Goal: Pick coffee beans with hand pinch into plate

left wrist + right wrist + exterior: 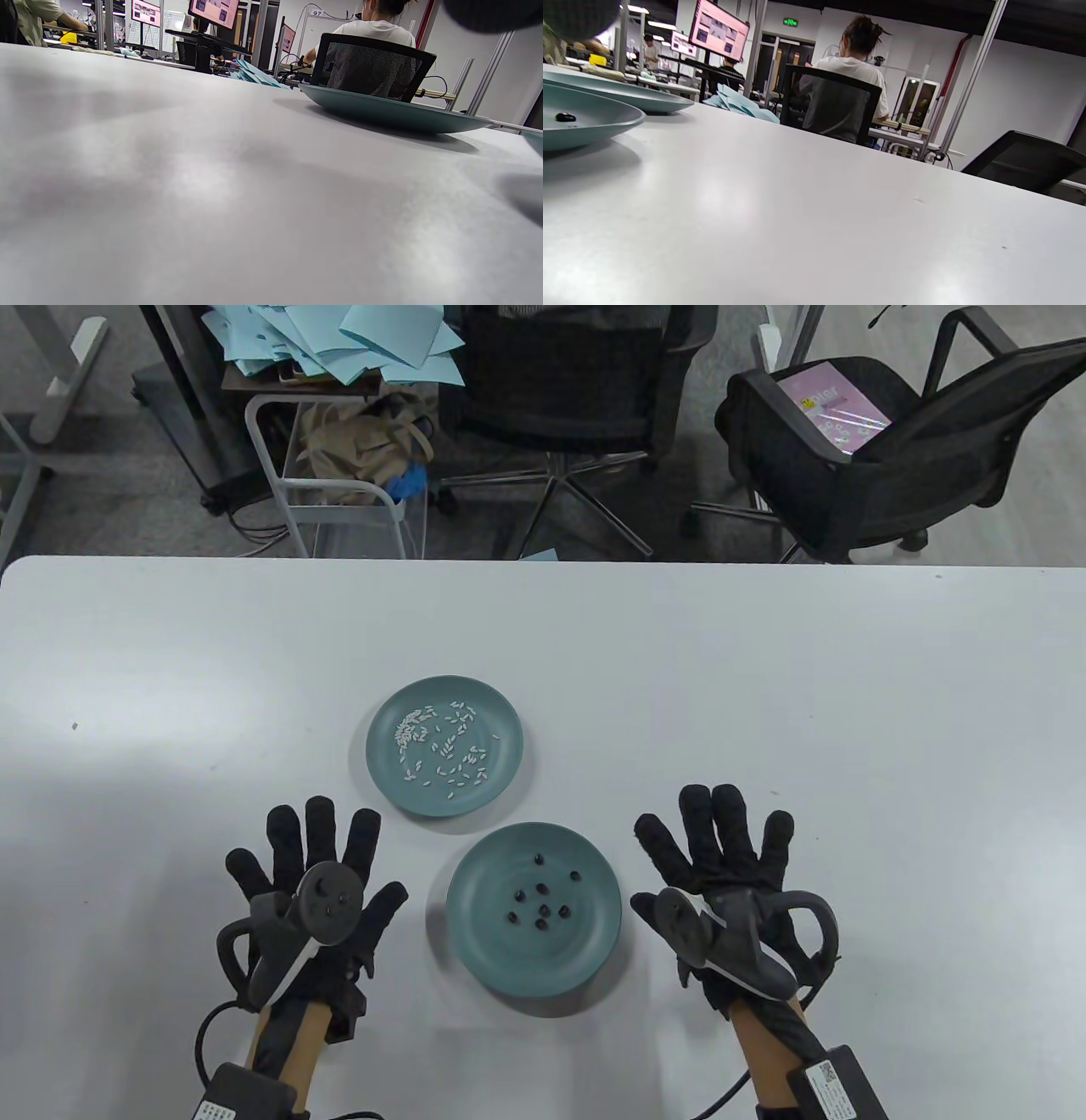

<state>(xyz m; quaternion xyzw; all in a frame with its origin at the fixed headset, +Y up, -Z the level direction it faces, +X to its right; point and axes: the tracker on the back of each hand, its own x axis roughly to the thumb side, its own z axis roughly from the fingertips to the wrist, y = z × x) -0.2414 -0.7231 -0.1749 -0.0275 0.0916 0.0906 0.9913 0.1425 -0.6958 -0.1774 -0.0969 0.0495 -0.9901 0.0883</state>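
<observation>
A teal plate (484, 933) near the table's front holds several dark coffee beans (540, 909); one bean (565, 117) shows on it in the right wrist view. A second teal plate (501, 721), farther back, holds many white grains (441, 742); its rim (394, 114) shows in the left wrist view. My left hand (314, 882) lies flat on the table left of the bean plate, fingers spread, empty. My right hand (721, 865) lies flat to the right of the bean plate, fingers spread, empty.
The white table (764, 687) spreads around both plates. Beyond its far edge stand two black office chairs (882, 449), a wire cart (339, 475) and a stack of blue papers (356, 339).
</observation>
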